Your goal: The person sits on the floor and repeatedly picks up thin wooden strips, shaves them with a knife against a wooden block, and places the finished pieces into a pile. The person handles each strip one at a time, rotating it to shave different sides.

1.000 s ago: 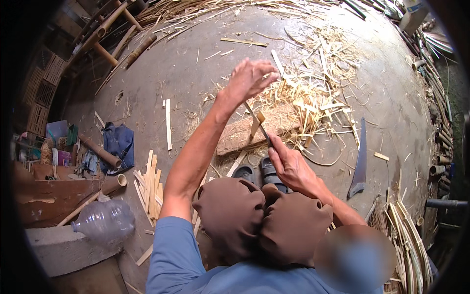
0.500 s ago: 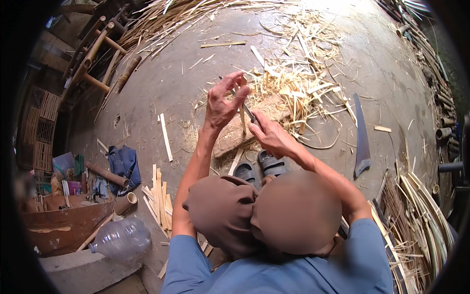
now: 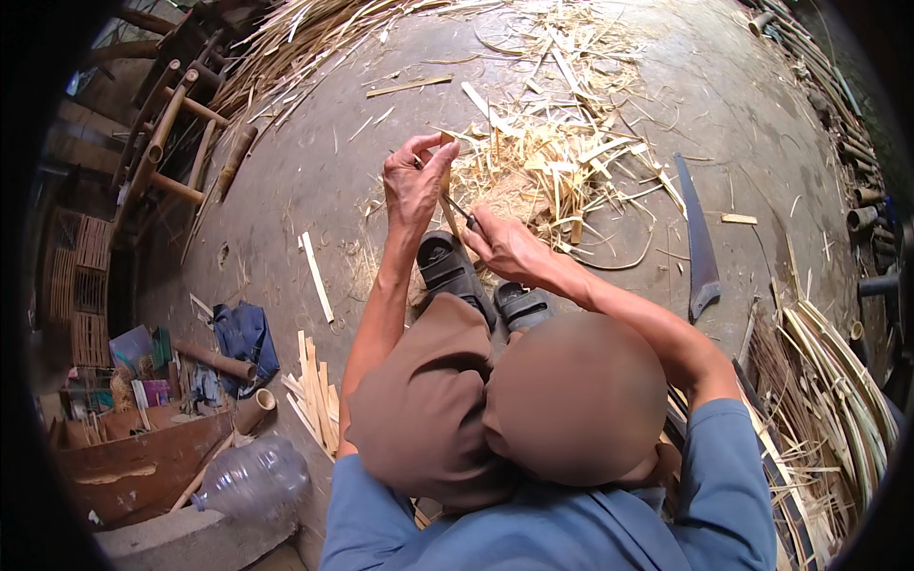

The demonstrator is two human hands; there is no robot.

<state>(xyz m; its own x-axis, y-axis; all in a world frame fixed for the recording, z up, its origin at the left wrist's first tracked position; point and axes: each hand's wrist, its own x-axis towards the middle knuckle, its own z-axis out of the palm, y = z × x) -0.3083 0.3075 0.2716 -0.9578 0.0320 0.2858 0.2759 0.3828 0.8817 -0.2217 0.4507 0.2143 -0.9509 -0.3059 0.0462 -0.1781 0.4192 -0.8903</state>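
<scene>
My left hand [image 3: 411, 190] is closed, pinching the upper part of a bamboo strip [image 3: 451, 219] between thumb and fingers. The strip slants down toward my sandals. My right hand [image 3: 514, 247] grips the dark handle of a knife [image 3: 470, 222]. Its narrow blade points up and left, meeting the strip just below my left hand. My left sandal [image 3: 449, 271] is set farther forward than my right sandal [image 3: 524, 306], close under the strip's lower end. Behind my right hand, a heap of pale shavings [image 3: 557, 171] partly hides the wooden block.
To the right lies a handsaw [image 3: 700, 238] on the concrete floor. Bundled bamboo strips [image 3: 824, 390] are at the lower right. Cut slats [image 3: 314, 390], a clear plastic bottle [image 3: 255, 478] and a blue cloth [image 3: 245, 341] sit at left. A bamboo frame [image 3: 176, 133] stands at the far left.
My left foot has moved forward, toward the block. Both hands have shifted slightly left, and my left fingers have closed around the strip's upper part.
</scene>
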